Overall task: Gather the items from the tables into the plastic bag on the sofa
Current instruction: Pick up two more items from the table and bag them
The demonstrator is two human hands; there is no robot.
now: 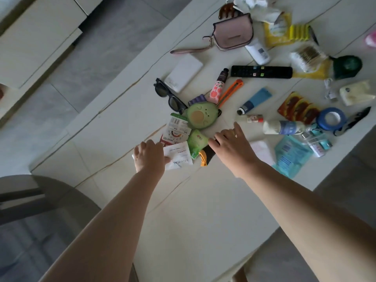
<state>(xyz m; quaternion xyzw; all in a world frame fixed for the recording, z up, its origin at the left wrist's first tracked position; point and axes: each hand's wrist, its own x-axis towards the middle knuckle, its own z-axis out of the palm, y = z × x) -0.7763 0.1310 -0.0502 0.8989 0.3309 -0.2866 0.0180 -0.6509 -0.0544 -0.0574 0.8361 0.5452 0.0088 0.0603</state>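
Reaching over the bench (pixel 114 110), two hands work: the left hand (pixel 149 156) pinches one white sachet (pixel 179 157) at its three o'clock, while the right hand (pixel 232 147) rests with relaxed fingers (pixel 237 127) on one black-and-orange tool (pixel 206 157) lying at its nine o'clock, beside one green packet (pixel 196 142) and one avocado plush (pixel 201 116).
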